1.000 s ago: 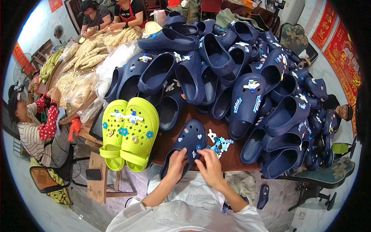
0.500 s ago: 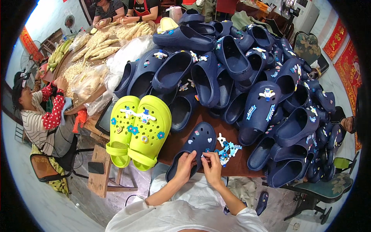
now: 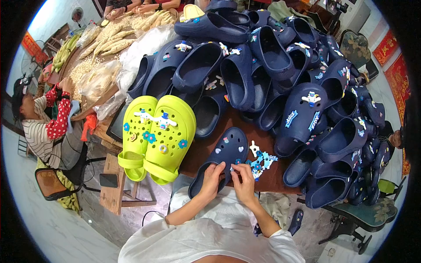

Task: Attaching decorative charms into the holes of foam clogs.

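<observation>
A navy clog [image 3: 229, 141] lies at the table's near edge, its toe pointing away from me and a few small charms on its upper. My left hand [image 3: 211, 180] grips it by the opening, thumb on top. At the clog's right side, my right hand [image 3: 244, 181] is closed in a pinch on a tiny pale piece that looks like a shoe charm, mostly hidden by the fingertips. Just beyond that hand lies a small heap of blue and white charms [image 3: 264, 161]. To the left stands a pair of lime green clogs [image 3: 172, 131] with flower and character charms.
Many navy clogs [image 3: 238, 79] are heaped across the table's back and right. Left of it, a wooden stool [image 3: 112, 195] carries a phone [image 3: 108, 180]. People sit around a table of corn cobs [image 3: 115, 45] at the far left. A chair [image 3: 368, 215] stands at right.
The view has shifted slightly, so the table sits a little higher in it. Both hands stay at the same clog, the right still pinching at its side.
</observation>
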Tool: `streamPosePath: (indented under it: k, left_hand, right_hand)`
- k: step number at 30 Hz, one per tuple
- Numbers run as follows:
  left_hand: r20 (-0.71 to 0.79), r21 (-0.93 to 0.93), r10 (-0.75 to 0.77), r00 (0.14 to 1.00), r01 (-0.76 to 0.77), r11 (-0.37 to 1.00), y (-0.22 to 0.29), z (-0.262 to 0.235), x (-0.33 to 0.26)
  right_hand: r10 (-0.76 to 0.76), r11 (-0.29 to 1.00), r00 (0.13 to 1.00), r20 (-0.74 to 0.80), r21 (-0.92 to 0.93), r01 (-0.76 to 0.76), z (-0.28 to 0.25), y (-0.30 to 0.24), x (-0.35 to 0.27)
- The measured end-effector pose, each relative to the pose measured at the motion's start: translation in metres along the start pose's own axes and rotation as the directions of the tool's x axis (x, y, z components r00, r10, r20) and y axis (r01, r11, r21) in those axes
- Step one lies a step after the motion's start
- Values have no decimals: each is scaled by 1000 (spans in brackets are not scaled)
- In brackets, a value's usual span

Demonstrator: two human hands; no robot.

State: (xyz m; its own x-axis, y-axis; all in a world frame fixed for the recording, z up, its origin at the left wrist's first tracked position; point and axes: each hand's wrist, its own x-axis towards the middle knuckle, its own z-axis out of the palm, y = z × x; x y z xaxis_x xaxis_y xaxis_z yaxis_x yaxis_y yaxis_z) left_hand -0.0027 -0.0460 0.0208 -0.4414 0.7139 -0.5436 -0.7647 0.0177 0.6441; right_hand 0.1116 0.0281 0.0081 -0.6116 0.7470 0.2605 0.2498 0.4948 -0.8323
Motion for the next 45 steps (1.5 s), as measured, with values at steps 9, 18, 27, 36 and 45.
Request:
streamPosePath:
  k: [9,18,27,36,45]
  left_hand:
    - [22,2,-1,1000,1,1000,-1,-5,2]
    - [60,28,37,998,-39,999,-8,-8,4]
    - [26,-10,84,996,-83,996,-5,-8,9]
    - [31,27,92,995,-93,995,-8,-11,9]
    - [24,11,105,994,-105,994,-11,-12,12]
  right_hand:
    - [180,977,979,-99,134,-166,-17,6,13]
    - [319,910,857,-404,385,-157,-43,29,35]
    - [471,796,755,-456,589,-140,-84,46,60]
    - [564,378,782,-266,925,42,-105,55,106]
    - [489,492,791,-368,865,98,-101,48,112]
